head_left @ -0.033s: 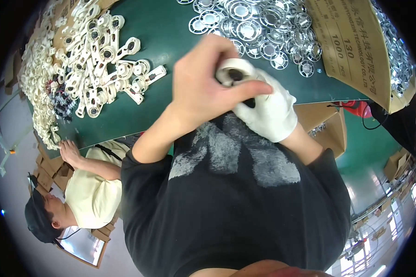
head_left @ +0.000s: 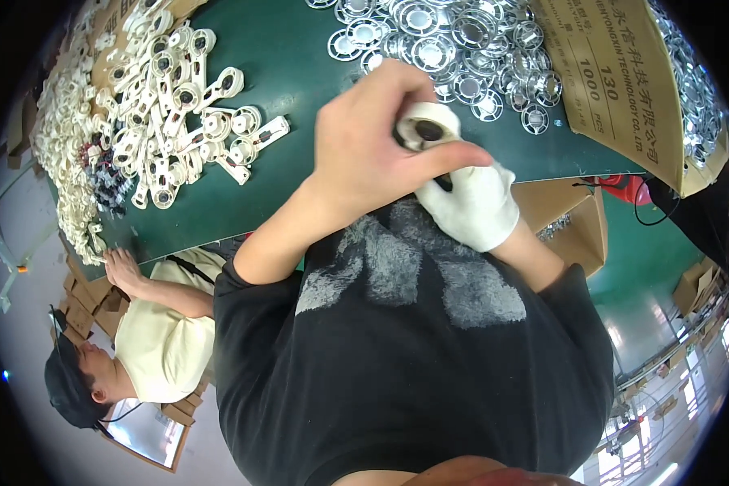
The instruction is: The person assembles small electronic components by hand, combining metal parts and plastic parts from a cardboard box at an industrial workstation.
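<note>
In front of my chest, my left hand [head_left: 373, 142], bare, curls its fingers and thumb around a white round plastic housing [head_left: 441, 113] with a dark round centre. My right hand [head_left: 476, 206], in a white glove, closes on the same housing from below and to the right. The lower part of the housing is hidden between the hands. To the left on the green table lie many similar white plastic parts [head_left: 188, 95] with round heads and short handles. Behind my hands is a heap of shiny silver rings [head_left: 433, 50] with spokes.
A pile of smaller white parts [head_left: 65, 138] and some dark parts with wires [head_left: 109, 182] lie at the far left. An opened cardboard box [head_left: 616, 89] of silver rings stands right. Another carton [head_left: 579, 227] sits below the table edge [head_left: 535, 180]. A co-worker [head_left: 166, 348] works at the left.
My left hand and the white housing have shifted slightly to the right. Both hands keep their hold on it.
</note>
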A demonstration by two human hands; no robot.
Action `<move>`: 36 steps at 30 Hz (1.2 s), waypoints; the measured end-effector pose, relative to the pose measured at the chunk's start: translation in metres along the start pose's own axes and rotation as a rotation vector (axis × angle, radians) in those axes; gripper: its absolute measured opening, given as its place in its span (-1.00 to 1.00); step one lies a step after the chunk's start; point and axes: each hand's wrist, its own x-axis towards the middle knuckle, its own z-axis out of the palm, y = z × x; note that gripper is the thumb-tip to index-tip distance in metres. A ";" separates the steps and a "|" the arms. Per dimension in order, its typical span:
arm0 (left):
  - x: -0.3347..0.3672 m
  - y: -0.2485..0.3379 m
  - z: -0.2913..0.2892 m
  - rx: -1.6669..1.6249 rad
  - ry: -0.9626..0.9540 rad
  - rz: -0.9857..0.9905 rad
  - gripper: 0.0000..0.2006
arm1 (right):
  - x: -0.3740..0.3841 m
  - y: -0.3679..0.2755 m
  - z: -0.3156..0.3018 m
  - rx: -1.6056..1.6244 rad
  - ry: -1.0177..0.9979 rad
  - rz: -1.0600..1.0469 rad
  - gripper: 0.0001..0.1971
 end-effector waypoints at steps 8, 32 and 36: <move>-0.006 0.004 0.070 0.006 -0.184 0.116 -0.45 | -0.068 0.051 0.011 0.512 0.395 0.210 -0.63; -0.044 -0.017 -0.011 -0.315 -0.156 -0.674 -0.90 | -0.021 0.023 -0.022 0.543 -0.121 0.648 -0.82; -0.047 -0.002 -0.013 -0.656 0.054 -0.687 -0.88 | 0.003 0.016 -0.016 0.495 -0.484 0.623 -0.80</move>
